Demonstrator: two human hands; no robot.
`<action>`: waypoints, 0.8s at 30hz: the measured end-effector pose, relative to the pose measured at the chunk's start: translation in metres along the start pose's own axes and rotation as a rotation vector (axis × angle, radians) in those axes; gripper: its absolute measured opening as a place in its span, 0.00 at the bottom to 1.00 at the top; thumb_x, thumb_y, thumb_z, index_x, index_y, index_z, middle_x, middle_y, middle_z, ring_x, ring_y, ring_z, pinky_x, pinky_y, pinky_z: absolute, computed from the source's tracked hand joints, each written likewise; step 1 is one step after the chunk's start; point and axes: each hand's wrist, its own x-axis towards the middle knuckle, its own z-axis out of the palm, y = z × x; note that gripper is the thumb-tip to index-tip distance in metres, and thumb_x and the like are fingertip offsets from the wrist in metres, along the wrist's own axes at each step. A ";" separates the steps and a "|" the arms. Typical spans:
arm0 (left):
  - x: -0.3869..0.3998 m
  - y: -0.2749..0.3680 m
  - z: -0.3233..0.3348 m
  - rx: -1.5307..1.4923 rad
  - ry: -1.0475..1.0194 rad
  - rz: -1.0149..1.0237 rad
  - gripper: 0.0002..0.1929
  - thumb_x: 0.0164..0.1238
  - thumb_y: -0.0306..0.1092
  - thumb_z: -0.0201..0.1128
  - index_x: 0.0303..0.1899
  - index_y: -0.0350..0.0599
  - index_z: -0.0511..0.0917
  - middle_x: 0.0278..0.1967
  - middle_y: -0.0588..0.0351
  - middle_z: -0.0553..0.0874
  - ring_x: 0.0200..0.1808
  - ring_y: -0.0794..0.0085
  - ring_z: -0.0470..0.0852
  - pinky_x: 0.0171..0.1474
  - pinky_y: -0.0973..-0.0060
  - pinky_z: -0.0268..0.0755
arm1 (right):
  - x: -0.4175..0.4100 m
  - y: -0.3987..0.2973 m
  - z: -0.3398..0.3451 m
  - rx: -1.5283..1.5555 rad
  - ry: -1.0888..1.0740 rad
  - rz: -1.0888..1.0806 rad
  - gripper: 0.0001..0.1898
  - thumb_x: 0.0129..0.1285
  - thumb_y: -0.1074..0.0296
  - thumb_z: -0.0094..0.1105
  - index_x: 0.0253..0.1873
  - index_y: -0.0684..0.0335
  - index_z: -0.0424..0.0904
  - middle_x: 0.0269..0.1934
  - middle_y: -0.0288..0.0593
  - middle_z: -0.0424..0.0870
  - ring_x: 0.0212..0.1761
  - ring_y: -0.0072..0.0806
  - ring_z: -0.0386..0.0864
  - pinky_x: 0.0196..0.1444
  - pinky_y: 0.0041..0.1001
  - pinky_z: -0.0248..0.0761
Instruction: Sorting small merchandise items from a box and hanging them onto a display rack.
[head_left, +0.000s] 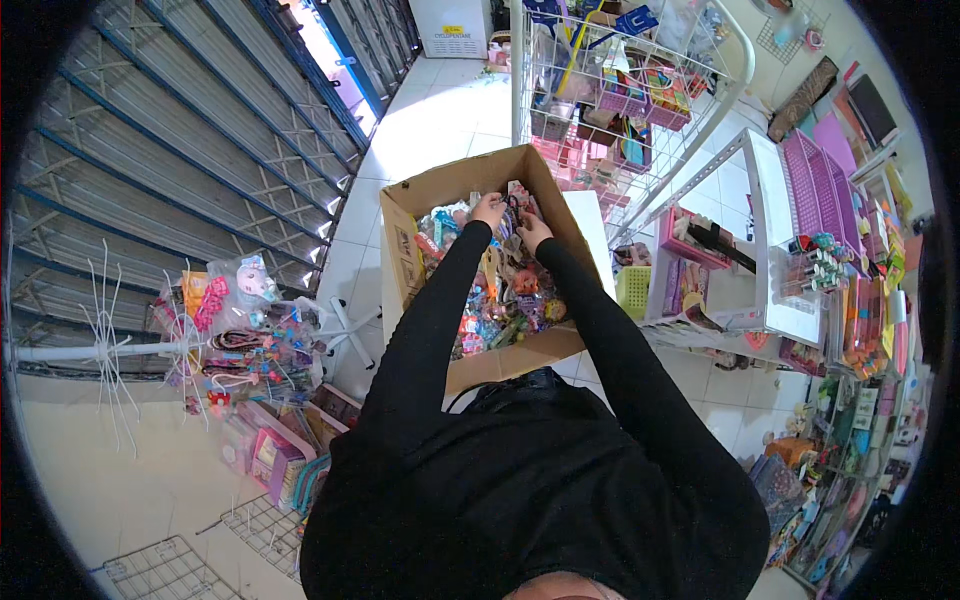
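An open cardboard box (517, 362) stands in front of me, filled with many small colourful packaged trinkets (525, 282). Both hands reach into its far part. My left hand (489, 210) is at the upper middle of the box, its fingers bent at a small dark item (512, 201). Close by on the right, my right hand (533, 229) has its fingers bent near the same dark item. Whether either hand grips it is too small to tell. An orange round trinket (526, 282) lies below the right hand among the packets.
A white wire rack with baskets (637, 161) stands beyond the box to the right. White shelving (754, 300) with a green basket (634, 291) is at the right. On the left are a display stand (97, 352) with hanging accessories and a folding metal shutter (187, 150).
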 end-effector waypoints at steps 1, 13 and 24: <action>0.001 0.001 0.002 0.043 -0.015 0.021 0.18 0.58 0.36 0.55 0.50 0.40 0.70 0.44 0.51 0.78 0.33 0.68 0.79 0.38 0.76 0.71 | 0.000 0.002 0.001 -0.002 0.003 0.010 0.23 0.54 0.68 0.55 0.56 0.62 0.65 0.47 0.54 0.74 0.49 0.39 0.73 0.51 0.30 0.64; -0.009 0.012 0.015 0.035 -0.045 0.096 0.14 0.50 0.45 0.59 0.35 0.49 0.81 0.33 0.51 0.83 0.35 0.66 0.81 0.41 0.73 0.71 | 0.003 0.051 0.010 0.045 0.039 -0.069 0.21 0.55 0.67 0.53 0.55 0.66 0.65 0.39 0.49 0.77 0.44 0.31 0.74 0.47 0.25 0.66; -0.035 0.027 0.002 -0.396 0.070 0.082 0.16 0.45 0.27 0.67 0.38 0.43 0.72 0.30 0.58 0.78 0.33 0.77 0.76 0.37 0.79 0.70 | -0.014 0.035 0.002 0.296 -0.006 0.267 0.23 0.51 0.63 0.62 0.52 0.62 0.69 0.27 0.37 0.75 0.23 0.21 0.71 0.24 0.21 0.64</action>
